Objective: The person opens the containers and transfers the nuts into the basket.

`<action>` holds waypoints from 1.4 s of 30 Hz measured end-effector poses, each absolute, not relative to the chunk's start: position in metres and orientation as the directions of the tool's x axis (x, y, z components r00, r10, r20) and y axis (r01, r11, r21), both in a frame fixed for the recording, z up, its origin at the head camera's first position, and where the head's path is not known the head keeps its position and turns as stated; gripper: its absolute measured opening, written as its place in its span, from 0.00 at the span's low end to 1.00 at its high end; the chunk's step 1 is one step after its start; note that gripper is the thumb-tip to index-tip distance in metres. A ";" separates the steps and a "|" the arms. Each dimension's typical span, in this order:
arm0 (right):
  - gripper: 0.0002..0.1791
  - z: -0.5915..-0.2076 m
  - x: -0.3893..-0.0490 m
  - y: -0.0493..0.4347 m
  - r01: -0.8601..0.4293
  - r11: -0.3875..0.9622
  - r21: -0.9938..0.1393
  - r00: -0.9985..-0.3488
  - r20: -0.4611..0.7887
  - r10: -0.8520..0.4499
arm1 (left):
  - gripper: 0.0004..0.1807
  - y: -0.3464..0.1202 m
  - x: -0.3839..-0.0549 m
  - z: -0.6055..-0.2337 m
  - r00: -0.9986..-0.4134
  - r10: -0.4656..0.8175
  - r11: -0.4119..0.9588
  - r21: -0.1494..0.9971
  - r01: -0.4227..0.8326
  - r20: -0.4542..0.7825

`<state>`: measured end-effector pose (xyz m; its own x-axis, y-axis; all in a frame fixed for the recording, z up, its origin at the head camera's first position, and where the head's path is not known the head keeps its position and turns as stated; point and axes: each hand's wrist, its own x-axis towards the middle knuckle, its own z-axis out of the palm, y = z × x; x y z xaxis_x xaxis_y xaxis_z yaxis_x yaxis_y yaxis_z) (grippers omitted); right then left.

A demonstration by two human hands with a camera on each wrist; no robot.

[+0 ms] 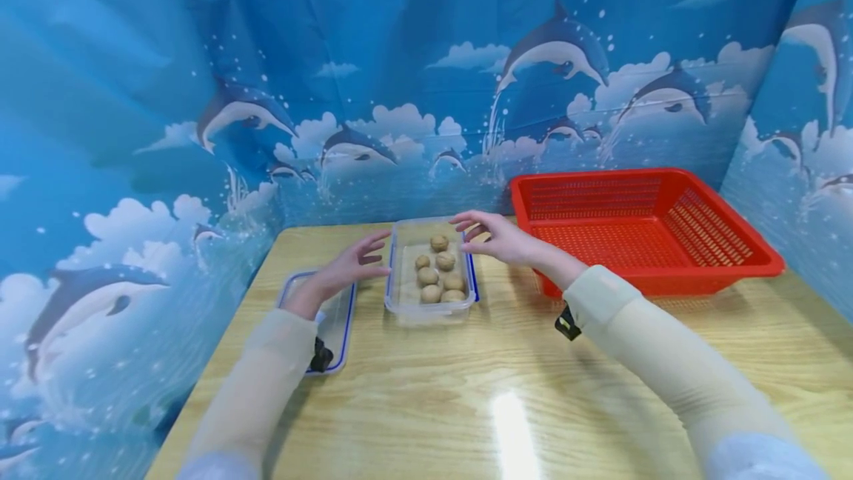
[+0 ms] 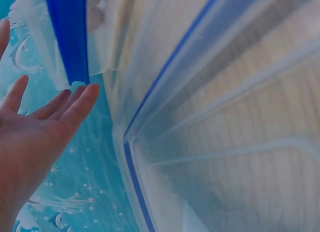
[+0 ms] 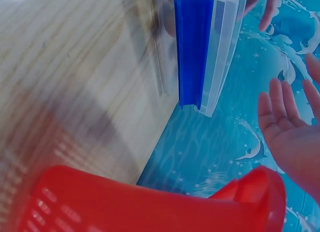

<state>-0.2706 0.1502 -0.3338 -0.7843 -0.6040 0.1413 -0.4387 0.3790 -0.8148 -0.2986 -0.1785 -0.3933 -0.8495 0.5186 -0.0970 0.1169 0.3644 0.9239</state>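
Note:
A clear plastic food box (image 1: pixel 426 309) with blue side clips (image 3: pixel 192 52) stands near the table's far edge. Several walnuts (image 1: pixel 445 261) show inside it, toward its right half. On the box's left side is my left hand (image 1: pixel 348 265), fingers spread and bent a little, fingertips right at the side clip. My right hand (image 1: pixel 501 238) hovers by the far right corner, fingers loosely bent. Neither hand grips anything. Under my left forearm lies a shallow clear plastic piece (image 1: pixel 340 347) with a blue edge line, partly hidden by the wrist and sleeve.
A large red slatted plastic basket (image 1: pixel 646 272) stands on the right, close to my right forearm. The wooden table (image 1: pixel 426 398) ends just behind the box, where a blue dolphin-print curtain (image 1: pixel 400 35) hangs. More curtain covers the left and right sides.

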 end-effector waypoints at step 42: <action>0.17 -0.376 -0.290 0.087 -0.568 0.497 -0.656 -0.609 -0.071 -0.790 | 0.38 -0.168 -0.299 -0.397 -0.795 0.525 0.419 0.906 -0.069 -0.303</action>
